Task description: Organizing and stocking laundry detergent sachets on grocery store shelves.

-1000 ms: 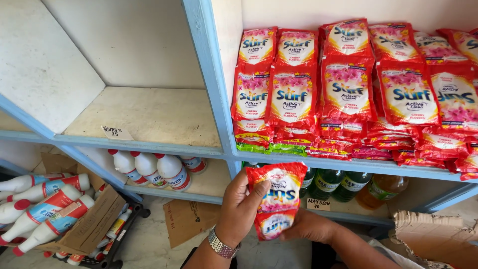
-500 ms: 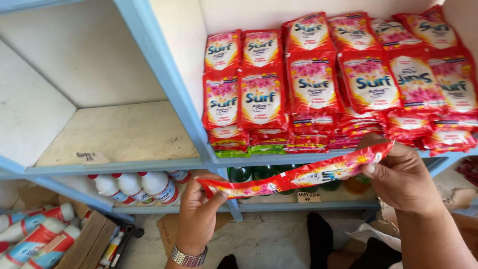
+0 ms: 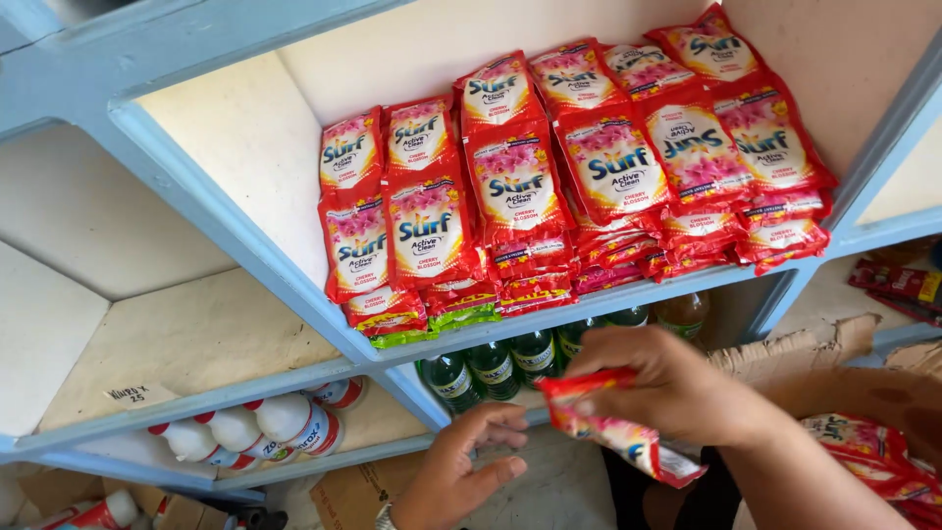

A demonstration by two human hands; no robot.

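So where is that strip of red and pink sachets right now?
The strip of red and pink sachets is pinched in the right hand, low in the head view, just below the blue shelf edge and in front of the green bottles.

Red-and-pink sachets with blue marks stand in overlapping rows on the pale blue shelf, a few green-edged ones at lower left; one folded sachet strip is pinched in the right hand below. Green bottles with labels stand under the shelf, white bottles with red-blue labels lower left. A small paper tag lies on the left shelf; more red sachets sit in a cardboard box at right.
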